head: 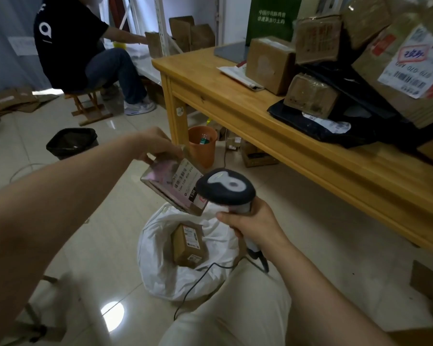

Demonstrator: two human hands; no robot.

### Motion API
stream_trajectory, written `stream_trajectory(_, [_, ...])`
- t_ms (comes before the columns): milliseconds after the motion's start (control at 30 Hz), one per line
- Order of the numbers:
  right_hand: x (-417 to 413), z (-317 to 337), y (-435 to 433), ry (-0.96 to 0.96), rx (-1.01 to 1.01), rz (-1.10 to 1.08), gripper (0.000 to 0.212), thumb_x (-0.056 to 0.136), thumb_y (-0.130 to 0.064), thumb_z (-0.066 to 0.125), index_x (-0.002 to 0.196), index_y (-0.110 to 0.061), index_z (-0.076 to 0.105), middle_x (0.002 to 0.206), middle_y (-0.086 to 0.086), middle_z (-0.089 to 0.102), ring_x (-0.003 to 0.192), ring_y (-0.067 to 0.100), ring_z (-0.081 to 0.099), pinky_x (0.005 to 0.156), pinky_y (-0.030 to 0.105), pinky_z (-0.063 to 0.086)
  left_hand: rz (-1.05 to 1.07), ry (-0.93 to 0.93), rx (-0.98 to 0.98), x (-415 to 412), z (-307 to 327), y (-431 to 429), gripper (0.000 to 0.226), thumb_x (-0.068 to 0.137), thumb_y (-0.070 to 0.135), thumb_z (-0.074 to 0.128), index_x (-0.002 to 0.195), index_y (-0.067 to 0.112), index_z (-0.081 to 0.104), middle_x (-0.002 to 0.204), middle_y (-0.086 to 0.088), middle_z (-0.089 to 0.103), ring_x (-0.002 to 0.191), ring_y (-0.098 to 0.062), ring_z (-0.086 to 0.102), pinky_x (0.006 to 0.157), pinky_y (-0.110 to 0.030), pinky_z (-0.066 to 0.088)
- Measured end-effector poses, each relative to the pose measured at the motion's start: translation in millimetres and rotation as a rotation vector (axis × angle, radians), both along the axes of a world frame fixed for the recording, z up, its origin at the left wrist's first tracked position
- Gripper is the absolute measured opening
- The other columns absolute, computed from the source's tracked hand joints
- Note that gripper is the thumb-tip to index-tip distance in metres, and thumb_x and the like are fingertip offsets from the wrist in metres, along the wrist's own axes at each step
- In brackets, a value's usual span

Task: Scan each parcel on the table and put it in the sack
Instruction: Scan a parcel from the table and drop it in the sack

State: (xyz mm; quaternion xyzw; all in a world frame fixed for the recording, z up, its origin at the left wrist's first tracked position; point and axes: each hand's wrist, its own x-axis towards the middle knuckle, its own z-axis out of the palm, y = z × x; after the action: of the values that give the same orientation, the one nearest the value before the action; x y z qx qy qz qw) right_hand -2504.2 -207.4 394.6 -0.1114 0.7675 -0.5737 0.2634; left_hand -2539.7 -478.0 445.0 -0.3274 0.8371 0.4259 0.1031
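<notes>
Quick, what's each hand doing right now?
Left hand: closed, holding a parcel.
Right hand: closed, holding the scanner.

Head-worn wide-angle view, looking forward and down.
Close above left hand [158, 146] and right hand [253, 224]; surface [235, 96] at right.

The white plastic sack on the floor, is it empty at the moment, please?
No, a labelled brown cardboard parcel lies inside the white plastic sack.

Left grip [158, 146] pinching, right grip [252, 226] clenched; arms extended.
</notes>
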Motion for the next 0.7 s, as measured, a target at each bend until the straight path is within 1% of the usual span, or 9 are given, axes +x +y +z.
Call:
stream_trajectory(100, [-13.4, -8.5, -4.5, -0.393, -0.196, -0.190, 0.016, 0.078, -0.011, 0.074, 0.089, -0.010, 0.062, 0.064, 0.004, 0.059, 0.053, 0.013, 0.053, 0.052, 0.026, 0.048, 0.065, -0.061, 0.075, 6.9, -41.2, -1.8, 0.029, 0.078, 0.028, 0.077, 0.091, 0.012, 0.057, 0.096, -0.012, 0.064, 0.090, -0.027, 0.063, 0.081, -0.044, 0.056])
stream_trajectory(200, [-33.7, -23.5, -9.6, -0.798, -0.527, -0.307, 0.011, 0.086, -0.012, 0.065, 0.079, -0.009, 0.057, 0.060, 0.004, 0.052, 0.044, 0.012, 0.048, 0.047, 0.022, 0.046, 0.192, -0.173, 0.178, 10.8, -97.9, -1.1, 0.041, 0.082, 0.035, 0.074, 0.105, 0.006, 0.057, 0.092, -0.013, 0.062, 0.082, -0.025, 0.061, 0.072, -0.037, 0.055])
stream_trajectory(267, [-45.2, -34.4, -11.7, -0.924, -0.601, -0.333, 0.013, 0.089, -0.014, 0.059, 0.078, -0.009, 0.054, 0.062, 0.003, 0.050, 0.045, 0.011, 0.047, 0.046, 0.020, 0.046, 0.293, -0.212, 0.228, 13.5, -136.9, 4.8, 0.042, 0.084, 0.036, 0.072, 0.108, 0.004, 0.058, 0.087, -0.013, 0.061, 0.075, -0.023, 0.059, 0.068, -0.033, 0.051])
stream_trajectory(333, [-52.0, -47.2, -12.1, -0.991, -0.604, -0.366, 0.012, 0.090, -0.013, 0.057, 0.079, -0.008, 0.054, 0.063, 0.002, 0.050, 0.045, 0.011, 0.047, 0.044, 0.020, 0.047, 0.343, -0.236, 0.249, 16.3, -174.4, 13.6, 0.039, 0.085, 0.034, 0.071, 0.103, 0.002, 0.059, 0.086, -0.014, 0.059, 0.082, -0.026, 0.057, 0.079, -0.034, 0.049])
stream_trajectory(400, [-55.0, -59.2, -10.2, -1.035, -0.588, -0.404, 0.011, 0.089, -0.011, 0.056, 0.079, -0.007, 0.054, 0.062, 0.003, 0.051, 0.045, 0.011, 0.047, 0.043, 0.020, 0.046, 0.391, -0.219, 0.324, 20.4, -207.5, 20.7, 0.026, 0.088, 0.024, 0.069, 0.093, 0.002, 0.057, 0.079, -0.012, 0.055, 0.080, -0.027, 0.054, 0.077, -0.035, 0.048])
stream_trajectory(467, [-57.2, -70.9, -7.4, -1.051, -0.564, -0.432, 0.008, 0.088, -0.009, 0.055, 0.080, -0.007, 0.055, 0.062, 0.003, 0.051, 0.044, 0.011, 0.046, 0.041, 0.019, 0.044, 0.443, -0.204, 0.394, 20.0, -235.7, 23.0, 0.024, 0.087, 0.020, 0.069, 0.097, 0.000, 0.061, 0.084, -0.016, 0.060, 0.077, -0.028, 0.056, 0.077, -0.039, 0.051])
stream_trajectory(600, [-62.3, -81.3, -1.6, -1.026, -0.542, -0.475, 0.005, 0.089, -0.007, 0.053, 0.084, -0.007, 0.054, 0.059, 0.004, 0.051, 0.040, 0.010, 0.046, 0.040, 0.019, 0.044, 0.474, -0.155, 0.398, 10.4, -264.2, 25.0, 0.020, 0.090, 0.017, 0.066, 0.077, 0.006, 0.055, 0.079, -0.015, 0.057, 0.062, -0.021, 0.052, 0.056, -0.028, 0.043])
stream_trajectory(667, [-64.1, -80.5, -0.3, -1.008, -0.538, -0.492, 0.006, 0.089, -0.007, 0.053, 0.083, -0.008, 0.053, 0.059, 0.003, 0.050, 0.040, 0.010, 0.045, 0.041, 0.017, 0.043, 0.432, -0.117, 0.428, 3.5, -267.8, 25.4, 0.010, 0.090, 0.007, 0.063, 0.088, -0.001, 0.058, 0.080, -0.017, 0.060, 0.062, -0.022, 0.056, 0.054, -0.030, 0.048])
stream_trajectory(700, [-64.6, -79.8, 0.4, -0.997, -0.540, -0.498, 0.007, 0.089, -0.007, 0.052, 0.082, -0.008, 0.053, 0.059, 0.003, 0.050, 0.040, 0.010, 0.045, 0.042, 0.017, 0.043, 0.416, -0.096, 0.446, 0.7, -268.4, 25.1, 0.015, 0.090, 0.005, 0.063, 0.101, -0.004, 0.060, 0.091, -0.022, 0.063, 0.072, -0.029, 0.061, 0.064, -0.035, 0.052])
